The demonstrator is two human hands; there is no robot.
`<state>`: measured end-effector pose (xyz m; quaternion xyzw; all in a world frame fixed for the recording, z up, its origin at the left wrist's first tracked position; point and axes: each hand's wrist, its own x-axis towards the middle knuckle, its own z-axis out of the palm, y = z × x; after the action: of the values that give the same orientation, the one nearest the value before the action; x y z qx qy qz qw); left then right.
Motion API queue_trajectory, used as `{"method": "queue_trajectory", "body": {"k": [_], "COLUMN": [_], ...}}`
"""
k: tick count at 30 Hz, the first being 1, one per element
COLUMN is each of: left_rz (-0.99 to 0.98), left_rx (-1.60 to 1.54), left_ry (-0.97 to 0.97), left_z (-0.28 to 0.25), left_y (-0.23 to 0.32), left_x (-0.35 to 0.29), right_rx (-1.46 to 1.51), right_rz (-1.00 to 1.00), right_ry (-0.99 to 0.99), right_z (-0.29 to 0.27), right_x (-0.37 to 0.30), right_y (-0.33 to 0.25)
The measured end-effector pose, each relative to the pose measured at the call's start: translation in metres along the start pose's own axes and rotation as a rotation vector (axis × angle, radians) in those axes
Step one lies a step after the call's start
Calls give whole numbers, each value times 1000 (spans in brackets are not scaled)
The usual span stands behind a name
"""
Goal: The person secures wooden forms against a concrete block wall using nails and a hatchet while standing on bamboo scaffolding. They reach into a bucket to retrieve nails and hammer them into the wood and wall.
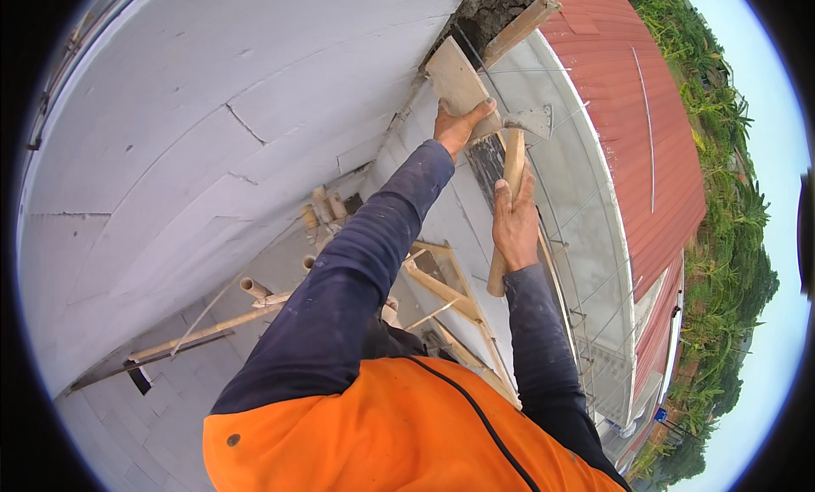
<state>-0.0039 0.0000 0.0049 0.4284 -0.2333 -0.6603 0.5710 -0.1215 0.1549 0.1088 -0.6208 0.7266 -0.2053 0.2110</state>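
My left hand [463, 127] is closed on a pale flat wooden board [456, 76], gripping its near end with the thumb across its face. The board leans up toward the wall corner. In my right hand [516, 220] is a hatchet [514, 161], held by its wooden handle with the fingers wrapped round it. The hatchet's grey metal head [531, 121] is beside the board's near end, close to my left fingers; whether it touches the board I cannot tell. A dark weathered plank [486, 163] runs beneath, between my hands.
A grey block wall [212, 110] rises on the left. Thin steel bars [564, 254] stand along the right, before a red metal roof [628, 110]. A wooden beam [519, 32] juts out at the top. Below are bamboo poles [204, 331] and a timber frame [450, 297].
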Motion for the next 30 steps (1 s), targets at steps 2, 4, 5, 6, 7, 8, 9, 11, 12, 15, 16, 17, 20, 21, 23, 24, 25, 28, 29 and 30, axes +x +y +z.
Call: {"method": "queue_trajectory", "body": {"k": [2,4,5,6,7,8,9,11,12,15,16,17,20,21,23,24,25,28,29,30], "left_rz": [14,-9,-20,-22,-27,-33,-32,-29,-34,-36,-39,-43,-29,-35,-46,-29,-11,11,15,-21], "left_rx": [6,-21,-35,-3,33,68,73,77,74,85,107,130,182,154,97,99,100,137,155,156], "left_ry": [42,15,1,38,87,137,126,100,85,51,52,52,155,139,109,101,93,211,281,209], "left_z": [0,6,10,10,5,-2,-4,-5,-2,5,2,1,-6,-5,-4,1,6,-8,-22,-16], "left_y": [-2,-3,-2,-1,-3,-5,-6,-6,-5,0,0,0,-3,-2,0,2,3,4,2,3], "left_x": [1,-1,-1,4,7,11,11,7,4,0,0,2,8,7,4,1,-3,6,12,7], "right_rx": [21,16,14,44,77,118,152,228,249,306,325,344,172,190,226,237,246,111,123,113], "right_rz": [22,-14,-31,-20,-8,-4,10,22,13,-52,-88,-123,-95,-71,-25,-71,-117,-153,-145,-102], "right_ry": [20,20,20,29,27,-2,-22,-111,-120,-102,-72,-41,-194,-216,-261,-176,-92,-156,-215,-245], "right_z": [3,-1,-5,-7,-6,-3,-3,-21,-26,-25,-17,-11,3,0,-4,-2,1,20,28,25], "right_x": [-5,2,6,13,20,27,34,44,49,68,75,82,104,106,110,110,111,112,110,112], "right_y": [-9,5,12,12,6,0,-5,-46,-57,-80,-83,-85,-96,-97,-99,-93,-85,-92,-103,-96]}}
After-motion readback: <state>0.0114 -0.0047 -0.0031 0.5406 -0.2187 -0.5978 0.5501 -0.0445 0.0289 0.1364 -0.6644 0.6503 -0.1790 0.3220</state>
